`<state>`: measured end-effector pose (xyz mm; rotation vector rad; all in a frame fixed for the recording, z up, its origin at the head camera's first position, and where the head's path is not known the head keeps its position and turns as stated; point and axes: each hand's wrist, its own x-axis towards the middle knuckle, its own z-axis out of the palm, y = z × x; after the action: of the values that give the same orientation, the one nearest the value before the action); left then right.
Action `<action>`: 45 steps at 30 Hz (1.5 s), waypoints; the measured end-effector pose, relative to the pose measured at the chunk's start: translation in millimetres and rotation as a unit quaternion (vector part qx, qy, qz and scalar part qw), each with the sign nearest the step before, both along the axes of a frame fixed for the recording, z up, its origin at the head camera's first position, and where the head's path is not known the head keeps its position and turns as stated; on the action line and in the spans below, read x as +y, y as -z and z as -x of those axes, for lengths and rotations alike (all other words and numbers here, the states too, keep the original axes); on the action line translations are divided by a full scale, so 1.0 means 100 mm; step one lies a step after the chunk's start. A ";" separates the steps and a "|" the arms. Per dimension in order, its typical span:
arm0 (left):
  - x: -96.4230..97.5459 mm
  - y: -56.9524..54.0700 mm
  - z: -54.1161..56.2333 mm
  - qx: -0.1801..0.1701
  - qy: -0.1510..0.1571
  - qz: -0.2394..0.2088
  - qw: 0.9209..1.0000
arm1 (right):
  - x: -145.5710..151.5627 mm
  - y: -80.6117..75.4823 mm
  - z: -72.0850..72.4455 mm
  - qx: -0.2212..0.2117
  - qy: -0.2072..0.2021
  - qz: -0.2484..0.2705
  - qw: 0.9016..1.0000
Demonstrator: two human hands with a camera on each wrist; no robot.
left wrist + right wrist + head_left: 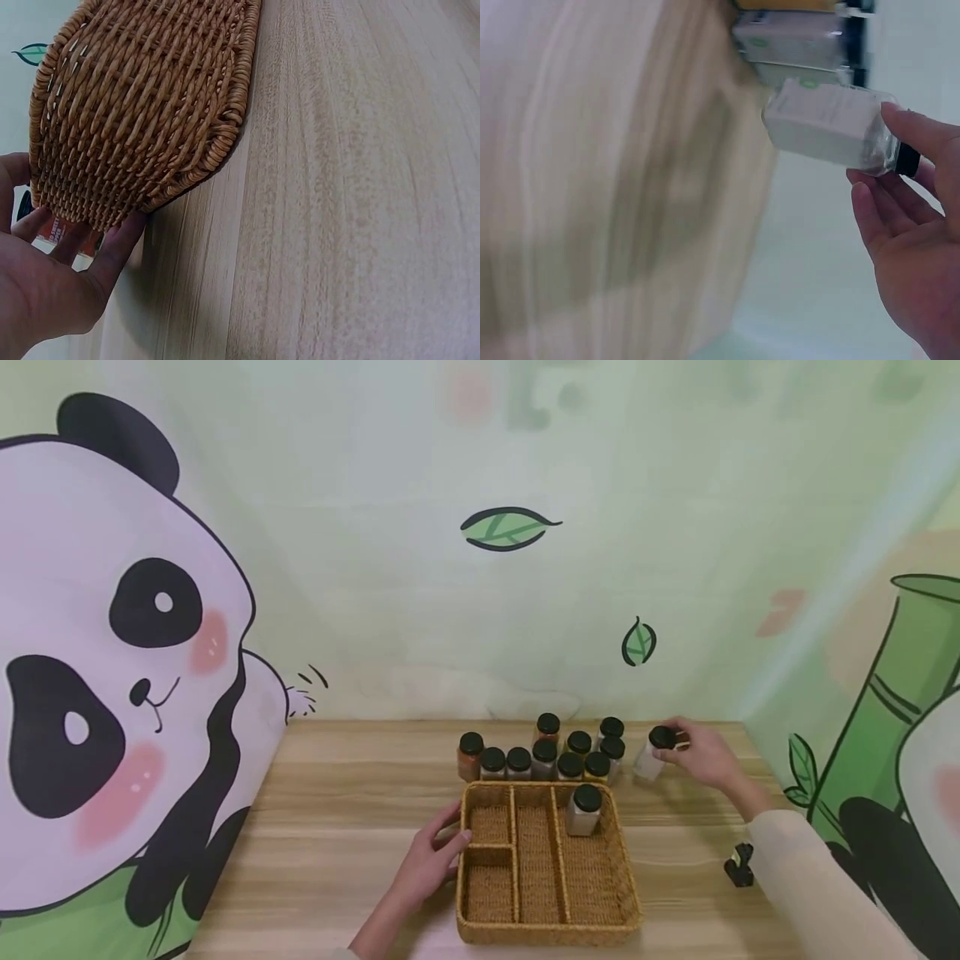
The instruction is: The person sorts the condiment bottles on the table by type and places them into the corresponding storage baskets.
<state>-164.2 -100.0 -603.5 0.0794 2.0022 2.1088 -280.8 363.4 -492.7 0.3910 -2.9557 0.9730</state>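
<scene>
A wicker basket (600,935) with several compartments sits on the table. At its left side is my left hand (431,864), thumb at the rim and fingers against the woven outer wall (142,112). A clear spice jar (648,760) with a black lid and pale contents is held tilted in my right hand (705,756), right of the jar group. In the right wrist view, thumb and fingers pinch that jar (829,124) near its lid. Another black-lidded jar (583,814) stands in the back of the basket's right compartment.
Several black-lidded spice jars (517,764) stand close together behind the basket, some with orange or yellow contents. A small black object (740,865) lies on the table (337,843) near my right sleeve. A panda-printed backdrop (390,610) rises behind the table.
</scene>
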 end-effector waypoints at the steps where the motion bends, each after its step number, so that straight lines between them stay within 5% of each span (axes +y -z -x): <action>1: 0.00 0.00 0.01 -0.001 -0.001 0.001 1.000 | 0.00 -0.06 0.00 -0.001 -0.003 0.002 1.000; 12: -0.01 0.01 -0.01 -0.001 0.001 0.007 1.000 | -0.17 -0.68 -0.27 -0.014 -0.054 0.020 0.998; 20: -0.02 -0.01 0.00 -0.005 0.004 0.004 1.000 | -0.49 -0.85 -0.57 0.023 -0.139 -0.009 0.990; 30: -0.03 -0.04 -0.02 -0.003 0.007 0.001 1.000 | -0.72 -0.63 -0.76 0.028 -0.181 0.011 0.983; 45: 0.00 0.00 -0.01 -0.006 0.002 -0.002 1.000 | -0.84 0.07 -0.90 0.033 -0.189 0.036 0.981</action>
<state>-163.2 -99.9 -603.8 0.0714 1.9893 2.1064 -190.9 279.4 -499.8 0.9886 -2.8318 1.0641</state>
